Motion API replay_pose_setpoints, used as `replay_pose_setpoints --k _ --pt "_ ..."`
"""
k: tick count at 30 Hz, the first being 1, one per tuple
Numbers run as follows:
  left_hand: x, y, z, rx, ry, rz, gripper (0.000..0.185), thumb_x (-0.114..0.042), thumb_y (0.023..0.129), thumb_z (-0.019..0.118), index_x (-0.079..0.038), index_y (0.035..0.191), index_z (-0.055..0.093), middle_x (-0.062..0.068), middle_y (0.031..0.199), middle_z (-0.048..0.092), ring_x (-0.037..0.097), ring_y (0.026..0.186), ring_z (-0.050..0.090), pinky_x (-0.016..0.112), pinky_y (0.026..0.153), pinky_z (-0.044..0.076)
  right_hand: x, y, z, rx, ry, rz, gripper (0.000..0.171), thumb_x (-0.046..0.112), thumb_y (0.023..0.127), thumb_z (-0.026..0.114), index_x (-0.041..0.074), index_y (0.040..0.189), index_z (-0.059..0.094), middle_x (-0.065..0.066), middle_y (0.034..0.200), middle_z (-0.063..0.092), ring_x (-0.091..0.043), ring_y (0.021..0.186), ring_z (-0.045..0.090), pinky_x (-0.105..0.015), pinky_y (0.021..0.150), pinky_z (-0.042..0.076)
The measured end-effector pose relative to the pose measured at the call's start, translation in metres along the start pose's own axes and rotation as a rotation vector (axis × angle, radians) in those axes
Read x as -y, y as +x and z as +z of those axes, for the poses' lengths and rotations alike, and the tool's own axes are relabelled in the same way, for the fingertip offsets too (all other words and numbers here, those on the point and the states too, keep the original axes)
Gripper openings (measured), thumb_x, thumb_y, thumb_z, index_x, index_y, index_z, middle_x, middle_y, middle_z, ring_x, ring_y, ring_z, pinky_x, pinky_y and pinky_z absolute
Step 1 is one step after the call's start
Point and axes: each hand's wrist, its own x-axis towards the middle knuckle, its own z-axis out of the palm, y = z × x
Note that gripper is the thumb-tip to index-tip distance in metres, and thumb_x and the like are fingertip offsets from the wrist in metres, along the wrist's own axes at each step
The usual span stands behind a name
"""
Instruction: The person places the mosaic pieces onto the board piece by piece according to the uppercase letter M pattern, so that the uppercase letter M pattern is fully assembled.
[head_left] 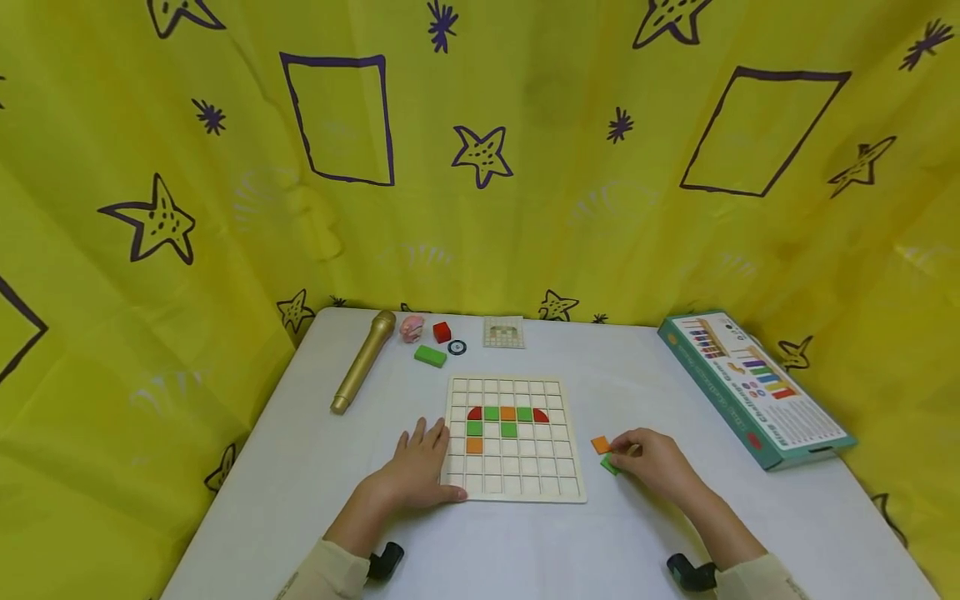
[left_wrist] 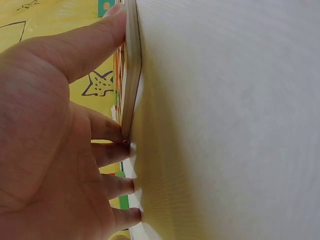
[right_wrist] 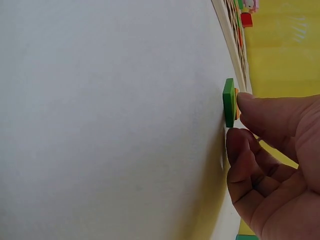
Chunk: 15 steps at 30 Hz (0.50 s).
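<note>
Just under the right hand [head_left: 656, 462], fingers curled, a green tile [head_left: 609, 465] (orange tile [head_left: 601, 444] beside), fingertips touching it.

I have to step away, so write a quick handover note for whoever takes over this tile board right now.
Left hand: open, flat on the table, fingers against the left edge of the grid board.
Right hand: fingers on the green tile lying on the table right of the board; whether it is gripped cannot be told. An orange tile lies beside it.
Done: eight tiles sit in the board, red, green and orange, in its upper middle rows.
Left: most cells are bare; the two loose tiles are not yet placed.
</note>
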Motion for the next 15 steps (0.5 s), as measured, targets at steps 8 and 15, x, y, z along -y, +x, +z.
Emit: replay_pose_setpoints --k 8,15 --pt "-0.0012 0.0008 0.0003 0.000 -0.005 -0.006 0.109 -0.063 0.082 0.073 0.005 0.156 0.028 0.019 0.164 0.022 0.044 0.151 0.009 0.062 0.118 0.014 -0.0020 -0.0034 0.0023 0.001 0.004 0.009 0.025 0.017 0.083 0.083 0.004 0.102 0.074 0.000 0.089 0.065 -0.017 0.078 0.056 -0.033 0.067 0.048" --pt "-0.0026 -0.0010 -0.0012 0.002 -0.011 -0.009 0.108 -0.062 0.083 0.073 0.004 0.156 0.028 0.019 0.164 0.021 0.043 0.151 0.008 0.061 0.118 0.014 -0.0013 -0.0025 0.0032 0.013 -0.016 0.018 0.028 0.016 0.082 0.083 0.002 0.104 0.074 0.000 0.088 0.065 -0.017 0.077 0.056 -0.033 0.067 0.048"
